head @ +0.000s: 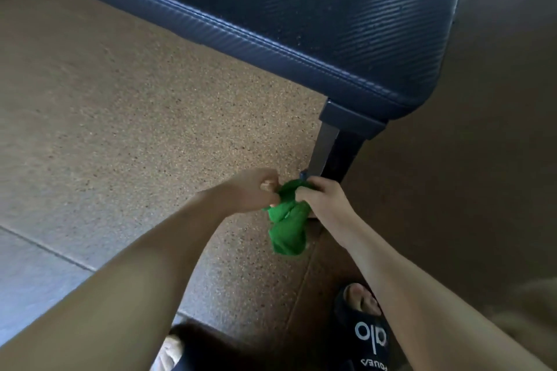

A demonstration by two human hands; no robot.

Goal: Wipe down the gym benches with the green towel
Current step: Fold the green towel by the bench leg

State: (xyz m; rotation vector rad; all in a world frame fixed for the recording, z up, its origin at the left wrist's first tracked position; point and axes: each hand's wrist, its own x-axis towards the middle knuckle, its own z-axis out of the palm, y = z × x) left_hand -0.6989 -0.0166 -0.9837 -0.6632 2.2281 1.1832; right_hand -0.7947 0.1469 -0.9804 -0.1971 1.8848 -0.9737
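A: Below the corner of the blue bench (346,18), both hands meet over the speckled floor (135,129). The left hand (256,190) has its fingers (268,185) curled round the upper part of the green towel (287,226), and the right hand (322,199) pinches the same bunched cloth from the other side.

B: So where does the towel sit relative to those fingers?

A: It is gathered between them and hangs down just beneath, crumpled, not touching the bench. The bench pad lies well above and beyond the fingers, with its dark leg (334,153) just behind the right hand.

B: Any containers there?

A: None shows. The only thing carrying anything is the pair of hands with the towel.

B: And writing?

A: Nearer the person than the fingers, on the right, a foot wears a black slide sandal (366,337). White letters on its strap read something like "alo", seen sideways, with a smaller line below that is too partial to read. A second piece of dark footwear (193,346) shows at the bottom edge, left of it, with no legible marking.

B: The bench surface?

A: Ribbed blue upholstery with a stitched seam along its edge.
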